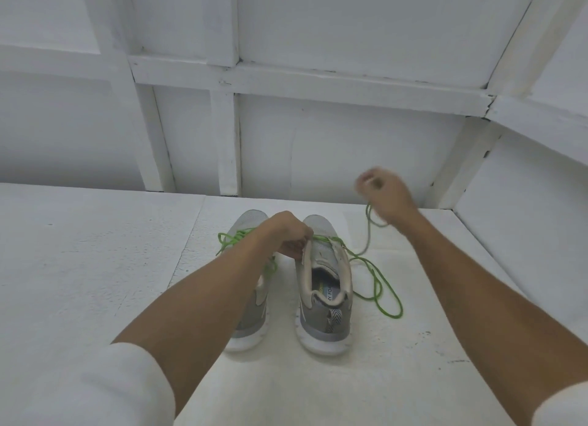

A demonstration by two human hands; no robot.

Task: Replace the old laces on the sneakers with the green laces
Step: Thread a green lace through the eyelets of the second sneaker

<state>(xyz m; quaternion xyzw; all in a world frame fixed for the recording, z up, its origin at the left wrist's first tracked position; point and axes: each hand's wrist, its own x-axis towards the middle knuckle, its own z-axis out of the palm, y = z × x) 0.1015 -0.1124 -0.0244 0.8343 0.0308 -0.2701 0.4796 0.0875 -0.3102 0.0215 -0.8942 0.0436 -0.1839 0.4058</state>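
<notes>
Open white surface (79, 266) left of sneakers (327, 314); green lace loops (378, 285) on their right.

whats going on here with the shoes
A person is relacing grey sneakers on a white surface. The left hand grips the right sneaker by its upper near the tongue. The blurred right hand holds up one end of the green lace threaded through it. The left sneaker already carries green lacing.

Soft, even, cool light throughout; we note only faint shadows. The right hand (378, 187) is motion-blurred, and wide-angle distortion bows the wall battens (318, 82) towards the frame edges.
</notes>
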